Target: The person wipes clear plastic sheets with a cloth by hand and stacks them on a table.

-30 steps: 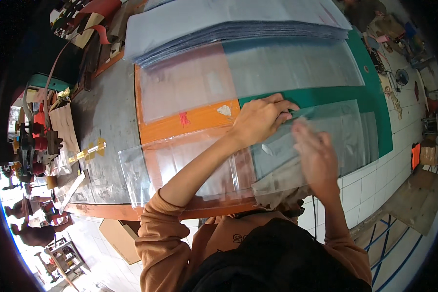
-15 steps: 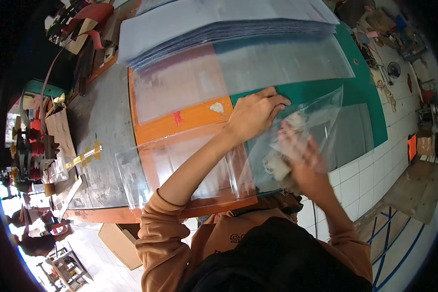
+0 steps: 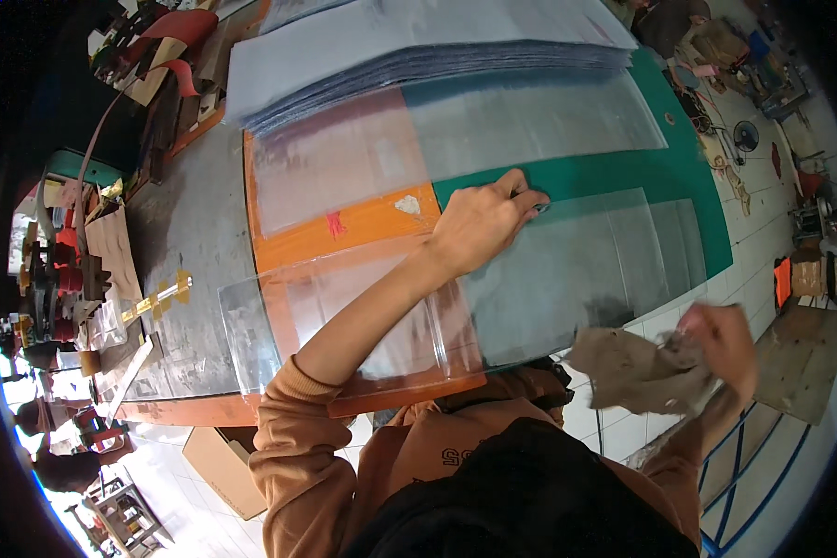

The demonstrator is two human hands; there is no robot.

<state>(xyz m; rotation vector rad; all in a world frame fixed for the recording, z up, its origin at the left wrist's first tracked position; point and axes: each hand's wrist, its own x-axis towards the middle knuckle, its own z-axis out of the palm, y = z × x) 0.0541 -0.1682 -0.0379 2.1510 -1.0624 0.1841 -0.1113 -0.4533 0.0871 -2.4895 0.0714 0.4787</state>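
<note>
A clear plastic sheet [image 3: 567,279], folded or layered like a sleeve, lies along the table's near side. My left hand [image 3: 488,221] is closed in a pinch at its far edge, forearm crossing over the plastic. Off the table's right front edge, my right hand [image 3: 724,346] grips a crumpled grey-brown cloth rag [image 3: 637,370], which hangs out to the left of the fingers. That hand is slightly blurred. Beyond the left hand lie more clear plastic sheets [image 3: 539,121], flat on the table.
A thick stack of pale sheets [image 3: 418,42] with dark edges covers the far side. Under the plastic, the tabletop shows an orange part [image 3: 298,244] and a green mat [image 3: 697,186]. A dark grey surface [image 3: 191,279] adjoins at left. Below it stands a cardboard box [image 3: 223,470].
My right hand, previously behind the raised plastic with the rag, has come out to the right, away from the table. The plastic's right end now lies flat. My left hand stays put.
</note>
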